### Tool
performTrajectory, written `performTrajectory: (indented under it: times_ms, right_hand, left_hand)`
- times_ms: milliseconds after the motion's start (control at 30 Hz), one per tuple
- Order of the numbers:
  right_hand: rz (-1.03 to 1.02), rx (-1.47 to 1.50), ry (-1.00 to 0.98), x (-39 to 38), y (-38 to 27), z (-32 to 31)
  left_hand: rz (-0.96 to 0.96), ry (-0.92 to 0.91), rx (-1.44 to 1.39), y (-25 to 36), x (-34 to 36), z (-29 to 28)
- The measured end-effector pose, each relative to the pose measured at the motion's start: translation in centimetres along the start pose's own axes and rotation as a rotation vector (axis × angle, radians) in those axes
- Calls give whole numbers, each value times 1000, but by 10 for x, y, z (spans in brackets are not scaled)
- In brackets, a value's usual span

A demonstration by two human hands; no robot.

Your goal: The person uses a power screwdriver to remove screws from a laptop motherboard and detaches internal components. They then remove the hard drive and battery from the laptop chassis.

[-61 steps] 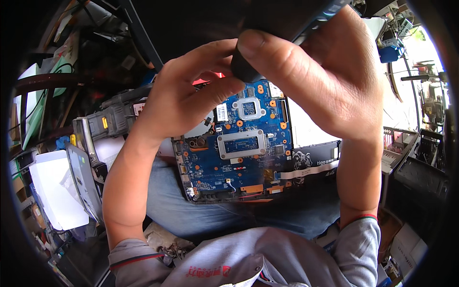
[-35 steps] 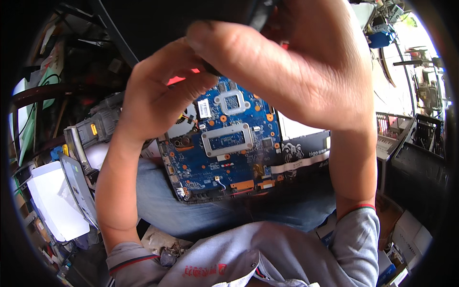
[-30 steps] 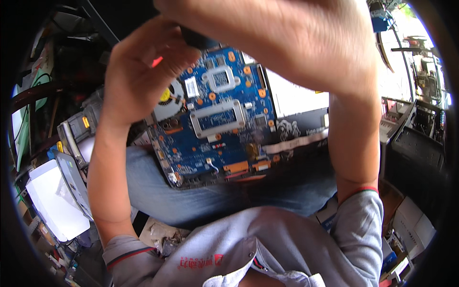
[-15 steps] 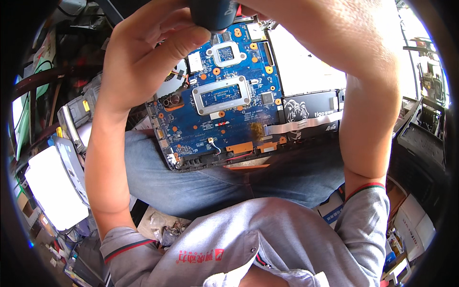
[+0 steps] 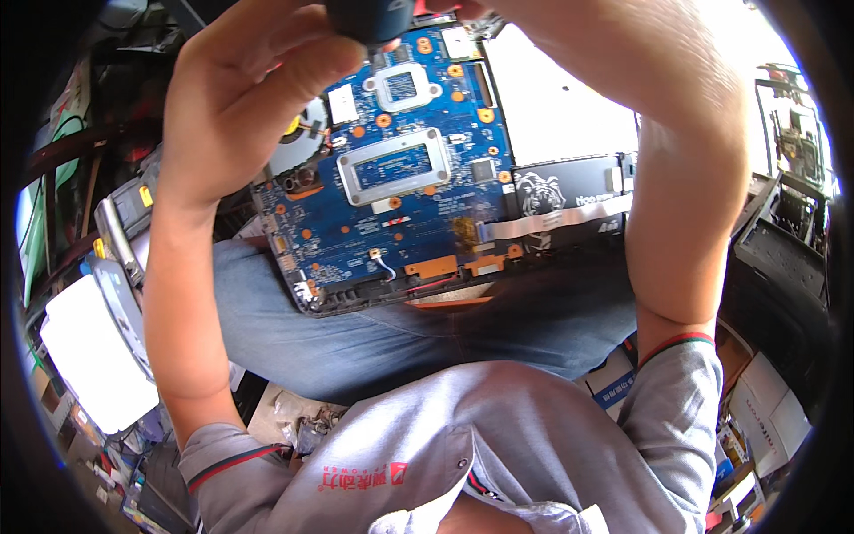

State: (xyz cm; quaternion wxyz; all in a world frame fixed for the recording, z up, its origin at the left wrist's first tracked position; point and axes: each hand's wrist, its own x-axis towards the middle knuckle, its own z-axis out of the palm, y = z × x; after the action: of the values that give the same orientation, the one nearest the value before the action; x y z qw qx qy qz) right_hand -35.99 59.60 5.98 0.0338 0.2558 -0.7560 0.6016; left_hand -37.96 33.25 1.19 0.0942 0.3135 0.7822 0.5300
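Note:
An opened laptop base rests across my lap, its blue motherboard [image 5: 418, 231] facing up. Two silver metal frames, a large one [image 5: 393, 191] and a smaller one, sit on the board. At the upper edge, my left hand [image 5: 240, 89] is closed round a dark, rounded object [image 5: 369, 20], its thumb pressed along the near side; the object's top is out of view. My right hand [image 5: 534, 31] reaches over the board's far right side, its fingers mostly cut off by the upper edge. A white ribbon cable [image 5: 560, 220] crosses a black drive [image 5: 569, 191] with a tiger picture.
A round fan [image 5: 298, 147] sits at the board's left. Strong glare covers the white area [image 5: 560, 98] beside the board. A bright white panel [image 5: 93, 356] and clutter lie to the left; a black case [image 5: 783, 258] and cardboard boxes [image 5: 756, 414] stand at the right.
The laptop base appears slightly further left and higher in view. My left hand and the dark object have shifted left and up with it, the grip unchanged.

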Motion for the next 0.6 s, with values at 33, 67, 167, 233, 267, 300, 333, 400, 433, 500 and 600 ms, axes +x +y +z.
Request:
performTrajectory:
  times_ms: [33, 67, 167, 233, 267, 300, 333, 400, 433, 500, 600]
  right_hand:
    - [0, -6, 1, -1, -1, -1]
    - [2, -14, 0, -1, -2, -2]
    - [9, -18, 8, -3, 0, -3]
    - [8, -17, 15, -4, 2, -5]
    - [9, -14, 18, -5, 2, -5]
    - [9, -18, 21, -5, 2, -6]
    - [12, -17, 23, -5, 2, -7]
    - [7, -17, 24, -5, 1, -7]
    - [7, -14, 26, -6, 1, -6]
    - [4, -15, 31, -5, 2, -7]
    - [8, -11, 37, -6, 1, -8]
  left_hand:
    - [-4, 14, 7, -2, -1, -1]
    - [-9, 27, 15, -4, -2, -3]
    - [-41, 63, 58, -9, -6, -6]
    - [-161, 49, 148, 9, 0, -5]
    - [-146, 37, 118, 11, 2, -4]
    - [-129, 24, 89, 14, 3, -4]
    - [-37, 5, -15, 10, 1, -3]
    - [27, -8, -109, 9, 1, -3]
    - [-2, -1, -98, 11, 1, -4]
    - [-61, 13, -75, 16, 0, -6]
    - [-71, 0, -88, 17, 1, -5]
